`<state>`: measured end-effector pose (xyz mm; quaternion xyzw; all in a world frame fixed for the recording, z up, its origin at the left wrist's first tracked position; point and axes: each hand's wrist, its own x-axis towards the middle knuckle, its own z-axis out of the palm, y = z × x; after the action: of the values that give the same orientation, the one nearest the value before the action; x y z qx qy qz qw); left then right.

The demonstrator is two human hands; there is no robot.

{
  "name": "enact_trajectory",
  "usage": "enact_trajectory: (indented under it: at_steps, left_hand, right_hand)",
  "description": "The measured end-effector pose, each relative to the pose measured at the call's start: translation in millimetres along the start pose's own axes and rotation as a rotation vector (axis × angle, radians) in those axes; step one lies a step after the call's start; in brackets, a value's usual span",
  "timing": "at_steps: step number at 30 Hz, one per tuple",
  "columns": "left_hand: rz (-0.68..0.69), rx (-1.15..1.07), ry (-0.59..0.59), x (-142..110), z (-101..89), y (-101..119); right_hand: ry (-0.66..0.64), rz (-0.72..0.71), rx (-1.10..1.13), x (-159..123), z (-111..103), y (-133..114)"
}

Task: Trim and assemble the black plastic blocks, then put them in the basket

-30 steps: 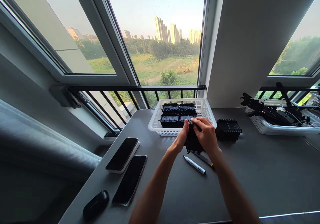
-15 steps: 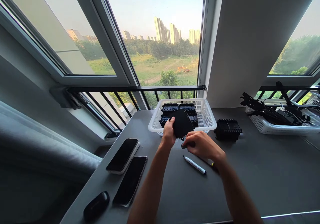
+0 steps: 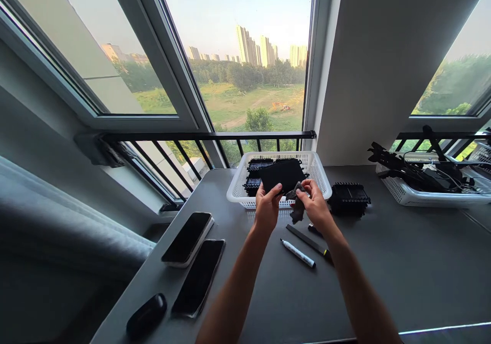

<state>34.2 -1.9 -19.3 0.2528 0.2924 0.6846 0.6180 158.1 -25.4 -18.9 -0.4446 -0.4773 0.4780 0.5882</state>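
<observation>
Thumb and fingers of our left hand (image 3: 267, 208) pinched a black block (image 3: 283, 175) along its lower edge, with the thumb on its plain broad face. We held it just beyond the left hand, over the white basket (image 3: 235, 196); whether it touched the basket we could not tell. Its long axis ran from side to side, rising slightly towards the side of our right hand (image 3: 316, 206), and the plain face was turned towards us. Our right hand pinched a crumpled grey cloth (image 3: 298, 212) near the block's lower right corner; whether the two met was hard to make out.

Our fingers behind the block were hidden, as was its far side, and it covered some of the black parts (image 3: 253, 174) in the basket. Nearer to us than the hands lay a white pen (image 3: 298, 253) and a dark strip-like tool (image 3: 307, 238), whose near end our right forearm partly hid. Just beside the right wrist, a small dark object (image 3: 313, 228) was partly covered.
</observation>
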Motion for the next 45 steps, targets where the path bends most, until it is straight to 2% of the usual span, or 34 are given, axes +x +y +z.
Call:
enact_trajectory:
  at_steps: [5,10,16,19,27,35,39,45]
  left_hand:
    - [-0.024,0.075,-0.089,-3,-0.2,-2]
    - [-0.134,0.159,-0.119,-3,-5.2,7]
    - [-0.272,0.309,-0.36,2,-18.2,26]
    - [-0.313,0.332,-0.417,4,-24.0,30]
    - [-0.212,0.37,-0.307,3,-15.1,18]
    - [-0.17,0.427,-0.283,-1,-9.0,12]
    - [-0.093,0.416,-0.283,-1,-8.1,15]
    - [-0.044,0.426,-0.304,-4,-4.8,17]
  right_hand:
    - [0.136,-0.077,0.117,9,-6,3]
    - [0.229,-0.152,0.008,13,-15,2]
    - [0.239,-0.21,-0.099,13,-19,0]
    - [0.208,-0.219,-0.125,12,-18,-2]
    - [0.093,-0.238,-0.091,15,-19,0]
    - [0.144,-0.298,-0.1,17,-19,1]
    - [0.182,-0.31,-0.116,16,-22,-3]
    - [0.246,-0.262,-0.128,11,-23,-10]
